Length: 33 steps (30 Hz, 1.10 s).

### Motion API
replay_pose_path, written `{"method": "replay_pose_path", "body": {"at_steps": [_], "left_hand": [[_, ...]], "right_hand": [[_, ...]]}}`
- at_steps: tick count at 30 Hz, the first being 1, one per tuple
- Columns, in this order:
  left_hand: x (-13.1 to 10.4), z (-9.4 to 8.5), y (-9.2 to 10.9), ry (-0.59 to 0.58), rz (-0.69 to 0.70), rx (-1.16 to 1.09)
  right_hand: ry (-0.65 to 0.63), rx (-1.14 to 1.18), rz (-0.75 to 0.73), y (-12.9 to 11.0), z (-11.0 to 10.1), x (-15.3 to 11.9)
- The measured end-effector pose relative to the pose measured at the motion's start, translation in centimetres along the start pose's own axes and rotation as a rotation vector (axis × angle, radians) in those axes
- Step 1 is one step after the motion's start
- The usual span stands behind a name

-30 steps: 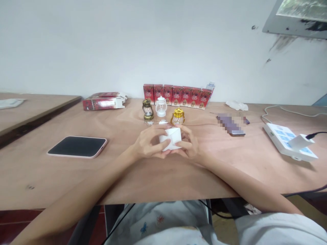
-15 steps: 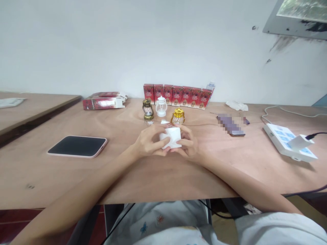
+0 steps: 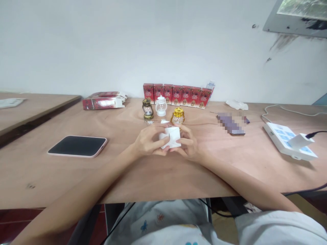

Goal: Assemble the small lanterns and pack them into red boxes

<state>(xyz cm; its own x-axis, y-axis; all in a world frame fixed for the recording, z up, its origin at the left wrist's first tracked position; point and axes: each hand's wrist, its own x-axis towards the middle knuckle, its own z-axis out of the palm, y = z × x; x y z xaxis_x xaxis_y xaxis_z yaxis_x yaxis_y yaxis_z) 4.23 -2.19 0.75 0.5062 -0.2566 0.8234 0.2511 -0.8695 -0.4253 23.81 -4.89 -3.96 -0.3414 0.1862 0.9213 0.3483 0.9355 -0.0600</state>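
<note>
Over the middle of the table, a small white cardboard box with its folded flaps facing me is held between both hands. My left hand grips its left side, thumb pressed on the front and fingers around the back. From the right, my right hand pinches the other side, its thumb near the lower edge. The far faces of the box are hidden. Just beyond the hands stand a gold lantern, a white lantern and a bronze-coloured lantern.
Several red printed boxes line the wall, a bottle behind their right end. An opened red carton lies left of them. Phones rest at left and right. A power strip with cables sits far right, near crumpled tissue.
</note>
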Motion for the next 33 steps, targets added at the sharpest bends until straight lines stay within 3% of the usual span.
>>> {"method": "replay_pose_path", "body": {"at_steps": [20,26,33], "left_hand": [[0.2,0.2,-0.2,-0.014,0.028,-0.003],[-0.9,0.5,0.0,-0.004,-0.069,0.001],[-0.9,0.2,-0.4,-0.149,-0.114,-0.135]], "right_hand": [[-0.035,0.000,0.029,-0.1,0.0,0.0],[-0.014,0.038,0.057,-0.3,-0.1,0.2],[0.023,-0.020,0.074,0.0,-0.1,0.2]]}}
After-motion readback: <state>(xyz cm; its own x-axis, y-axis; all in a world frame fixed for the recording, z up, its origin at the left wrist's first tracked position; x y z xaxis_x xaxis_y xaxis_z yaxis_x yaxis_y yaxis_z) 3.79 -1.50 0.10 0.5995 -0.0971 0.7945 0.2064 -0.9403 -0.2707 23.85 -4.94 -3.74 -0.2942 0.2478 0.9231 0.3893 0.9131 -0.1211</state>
